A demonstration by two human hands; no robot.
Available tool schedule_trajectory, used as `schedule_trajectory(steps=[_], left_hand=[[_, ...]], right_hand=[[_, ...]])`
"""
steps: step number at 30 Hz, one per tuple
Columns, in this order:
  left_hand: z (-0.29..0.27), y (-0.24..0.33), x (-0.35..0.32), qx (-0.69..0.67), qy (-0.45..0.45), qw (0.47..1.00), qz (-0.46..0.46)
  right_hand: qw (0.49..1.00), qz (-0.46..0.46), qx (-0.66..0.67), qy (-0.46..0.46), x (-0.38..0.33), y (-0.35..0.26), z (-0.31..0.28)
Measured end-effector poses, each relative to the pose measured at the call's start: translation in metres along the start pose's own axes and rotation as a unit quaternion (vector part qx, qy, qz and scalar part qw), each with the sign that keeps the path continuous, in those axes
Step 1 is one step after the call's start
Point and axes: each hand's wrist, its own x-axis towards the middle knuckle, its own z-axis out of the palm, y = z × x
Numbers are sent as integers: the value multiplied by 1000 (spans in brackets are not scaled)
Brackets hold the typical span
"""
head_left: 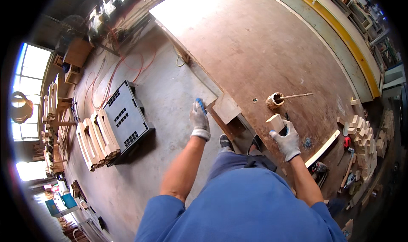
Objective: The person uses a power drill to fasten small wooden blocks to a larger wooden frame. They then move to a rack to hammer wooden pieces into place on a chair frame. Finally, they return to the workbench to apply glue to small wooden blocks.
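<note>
My right hand (289, 142), in a grey work glove, grips a short pale wooden block (276, 122) above the near edge of the brown worktable (263, 59). Just beyond that block stands a crusted round glue pot (274, 101), with a thin stick (297, 96) lying out of it to the right. My left hand (199, 118), gloved in grey with blue on the finger side, hovers over the floor left of the table. Its fingers are stretched out and I see nothing in them. A pale board (226, 108) juts from the table edge beside it.
Right of my right hand lie a small pile of metal bits (307, 142), a long wooden strip (323, 148), a red-handled screwdriver (347, 142), a hammer (347, 170) and stacked wooden blocks (363, 146). On the left floor, slatted wooden pieces (97, 140) rest on a dark plastic pallet (127, 116).
</note>
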Motion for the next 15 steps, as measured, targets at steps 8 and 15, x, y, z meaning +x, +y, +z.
schedule_trajectory(steps=[8, 15], left_hand=[[71, 96, -168, 383, -271, 795, 384], [124, 62, -179, 443, -472, 661, 379]], right_hand=[[961, -270, -35, -40, 18, -14, -33], [943, -290, -55, -154, 30, -3, -51]])
